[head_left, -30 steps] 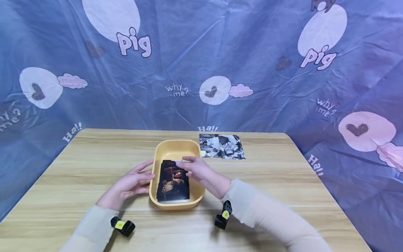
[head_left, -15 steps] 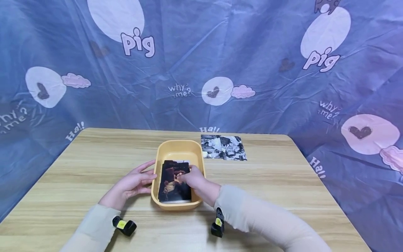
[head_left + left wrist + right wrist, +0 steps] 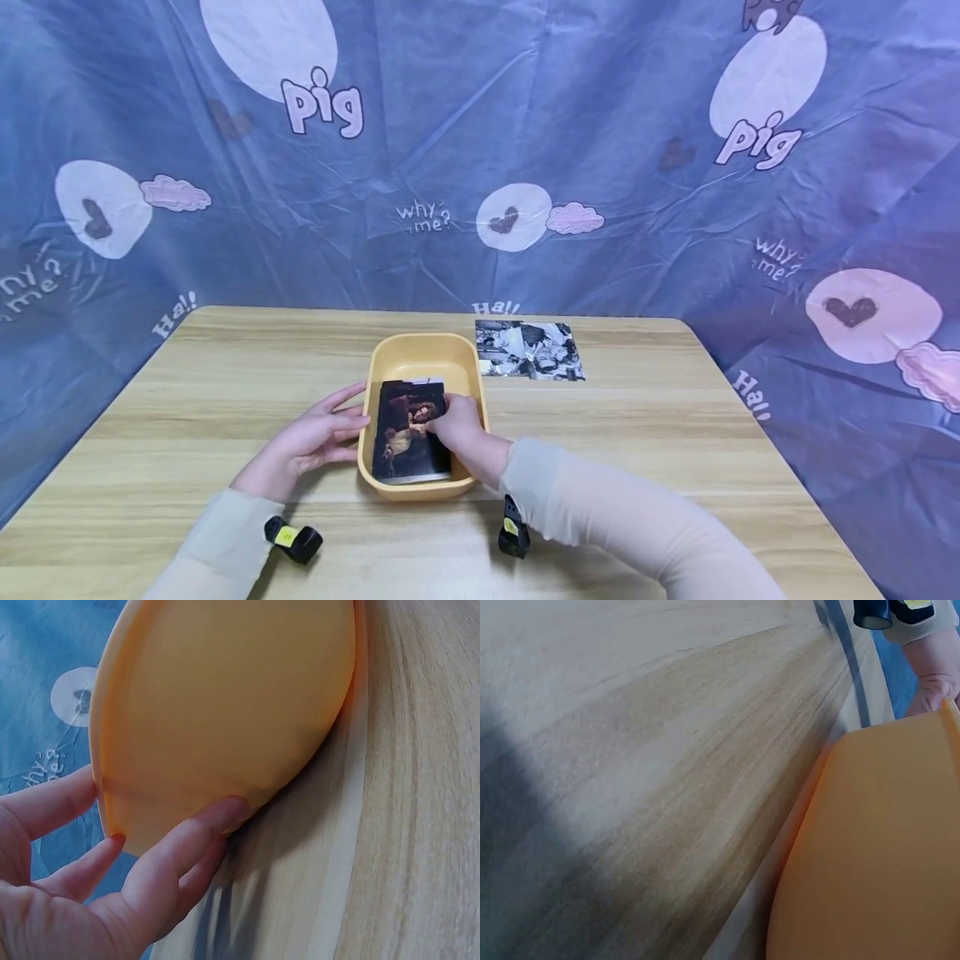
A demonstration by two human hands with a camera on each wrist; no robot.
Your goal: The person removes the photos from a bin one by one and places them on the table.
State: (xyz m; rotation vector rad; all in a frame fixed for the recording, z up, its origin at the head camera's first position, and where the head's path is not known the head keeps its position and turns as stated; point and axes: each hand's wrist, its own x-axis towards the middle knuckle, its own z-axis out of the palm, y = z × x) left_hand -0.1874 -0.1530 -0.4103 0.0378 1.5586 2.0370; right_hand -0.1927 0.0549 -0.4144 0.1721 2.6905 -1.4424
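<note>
A yellow plastic tray stands on the wooden table in the head view. Inside lies a stack of dark picture cards, the top one showing painted figures. My left hand touches the tray's left outer wall with spread fingers; the left wrist view shows its fingertips against that wall. My right hand reaches over the tray's right rim and pinches the stack's right edge, thumb on top. The other right fingers are mostly hidden. In the right wrist view the tray wall hides the cards and that hand.
Black-and-white picture cards lie flat on the table behind and right of the tray. A blue printed cloth hangs behind the table and at its sides. Each wrist carries a small black camera.
My right hand has come down from above the cards to their right edge, and its thumb has settled on the top card. The left hand and the tray stay in place.
</note>
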